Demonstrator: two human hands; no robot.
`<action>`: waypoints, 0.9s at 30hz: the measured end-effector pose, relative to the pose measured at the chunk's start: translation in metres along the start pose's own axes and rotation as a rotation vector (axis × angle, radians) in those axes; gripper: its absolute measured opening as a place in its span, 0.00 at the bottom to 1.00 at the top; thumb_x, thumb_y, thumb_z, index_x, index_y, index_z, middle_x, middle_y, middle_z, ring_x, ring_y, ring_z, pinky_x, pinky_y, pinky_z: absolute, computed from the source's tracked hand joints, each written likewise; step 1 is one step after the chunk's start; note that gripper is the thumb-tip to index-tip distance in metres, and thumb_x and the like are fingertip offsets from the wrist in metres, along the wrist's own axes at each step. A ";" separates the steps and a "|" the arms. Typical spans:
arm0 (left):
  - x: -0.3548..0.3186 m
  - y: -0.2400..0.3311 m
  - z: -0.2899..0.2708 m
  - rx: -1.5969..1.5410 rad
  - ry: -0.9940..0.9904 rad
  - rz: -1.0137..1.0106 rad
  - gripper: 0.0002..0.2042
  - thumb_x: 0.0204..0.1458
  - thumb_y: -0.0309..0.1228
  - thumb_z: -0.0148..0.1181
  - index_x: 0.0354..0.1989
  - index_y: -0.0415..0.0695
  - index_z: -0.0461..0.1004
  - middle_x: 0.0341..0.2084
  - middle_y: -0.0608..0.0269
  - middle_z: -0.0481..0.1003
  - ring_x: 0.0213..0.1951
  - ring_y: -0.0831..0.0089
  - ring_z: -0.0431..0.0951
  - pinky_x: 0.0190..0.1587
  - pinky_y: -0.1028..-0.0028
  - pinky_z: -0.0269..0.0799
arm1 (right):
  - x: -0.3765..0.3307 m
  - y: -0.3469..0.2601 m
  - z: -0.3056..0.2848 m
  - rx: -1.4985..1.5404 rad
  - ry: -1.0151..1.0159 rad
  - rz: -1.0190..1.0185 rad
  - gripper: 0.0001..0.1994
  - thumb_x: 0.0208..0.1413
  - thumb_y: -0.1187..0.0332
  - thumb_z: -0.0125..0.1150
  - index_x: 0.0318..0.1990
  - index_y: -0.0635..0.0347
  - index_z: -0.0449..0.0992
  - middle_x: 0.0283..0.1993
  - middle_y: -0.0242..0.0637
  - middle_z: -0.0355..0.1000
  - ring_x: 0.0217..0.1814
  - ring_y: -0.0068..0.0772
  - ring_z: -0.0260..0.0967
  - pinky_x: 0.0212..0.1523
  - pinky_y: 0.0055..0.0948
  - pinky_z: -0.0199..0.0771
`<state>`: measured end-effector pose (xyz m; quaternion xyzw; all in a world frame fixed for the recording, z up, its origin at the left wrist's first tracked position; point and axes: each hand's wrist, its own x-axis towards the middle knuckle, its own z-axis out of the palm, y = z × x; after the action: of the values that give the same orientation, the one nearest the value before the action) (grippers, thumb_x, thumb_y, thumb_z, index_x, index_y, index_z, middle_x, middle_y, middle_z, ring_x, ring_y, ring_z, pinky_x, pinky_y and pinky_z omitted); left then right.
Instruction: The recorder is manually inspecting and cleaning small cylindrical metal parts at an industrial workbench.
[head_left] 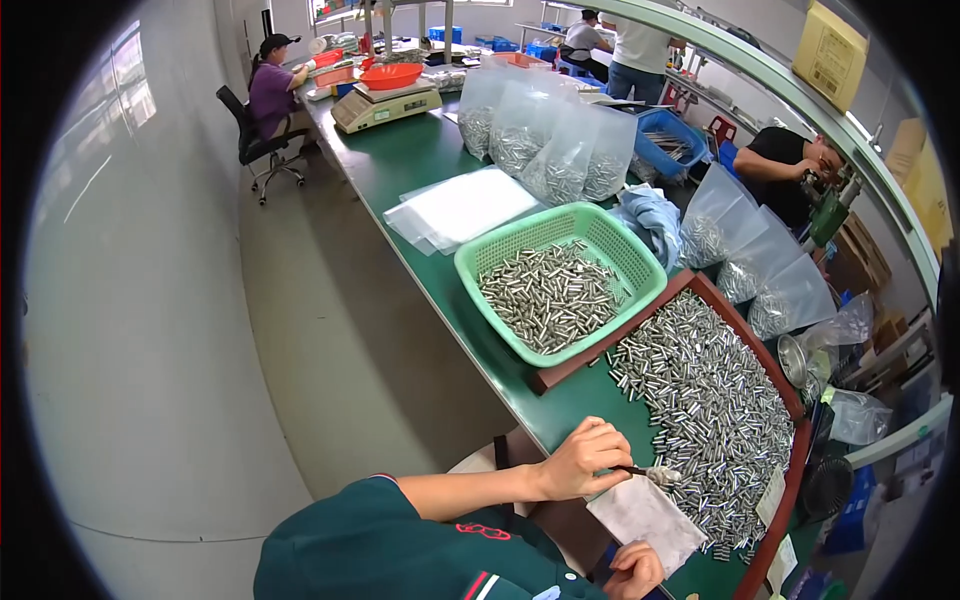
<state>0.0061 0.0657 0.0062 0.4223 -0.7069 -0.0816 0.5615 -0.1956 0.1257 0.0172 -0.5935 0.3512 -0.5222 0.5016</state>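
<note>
My left hand is closed round the dark, slim handle of a small brush-like tool with a whitish, fluffy tip. The tip is over the near-left edge of a spread of short, shiny metal pins. Below it, a stained whitish cloth lies partly over the table edge. My right hand has its fingers curled at the cloth's near edge and appears to grip it. A brown-red wooden frame borders the pins on the far and right sides.
A green perforated basket holds more pins, beyond the frame. Clear plastic bags of pins stand behind it, near white sheets, a blue cloth and a scale. Co-workers sit at the far left and right.
</note>
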 end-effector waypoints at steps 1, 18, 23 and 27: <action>0.000 -0.002 0.000 -0.004 -0.004 -0.004 0.07 0.37 0.27 0.61 0.24 0.43 0.68 0.24 0.67 0.67 0.30 0.71 0.67 0.39 0.70 0.57 | -0.001 -0.001 0.001 -0.059 0.014 0.028 0.17 0.53 0.65 0.38 0.15 0.64 0.59 0.19 0.43 0.61 0.22 0.30 0.57 0.26 0.24 0.60; 0.003 -0.008 0.023 0.098 0.016 -0.127 0.07 0.32 0.19 0.58 0.22 0.41 0.69 0.22 0.60 0.68 0.27 0.64 0.66 0.33 0.69 0.59 | 0.090 -0.142 0.076 1.023 -1.212 0.044 0.15 0.57 0.65 0.45 0.36 0.71 0.72 0.38 0.44 0.67 0.42 0.34 0.63 0.42 0.29 0.62; 0.006 -0.005 0.029 0.083 0.004 -0.102 0.07 0.32 0.19 0.58 0.22 0.40 0.68 0.22 0.61 0.68 0.26 0.64 0.65 0.33 0.69 0.58 | 0.087 -0.155 0.094 1.142 -1.217 0.029 0.12 0.54 0.67 0.49 0.35 0.72 0.71 0.36 0.43 0.66 0.42 0.35 0.61 0.44 0.32 0.58; 0.007 -0.005 0.027 0.090 0.008 -0.113 0.07 0.33 0.19 0.58 0.22 0.40 0.68 0.22 0.61 0.68 0.26 0.65 0.65 0.33 0.69 0.58 | 0.087 -0.157 0.103 1.177 -1.264 0.008 0.12 0.54 0.67 0.49 0.35 0.73 0.70 0.35 0.42 0.66 0.42 0.34 0.59 0.43 0.31 0.57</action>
<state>-0.0152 0.0483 -0.0013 0.4864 -0.6827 -0.0796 0.5394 -0.0940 0.1071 0.1968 -0.4151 -0.3194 -0.1893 0.8306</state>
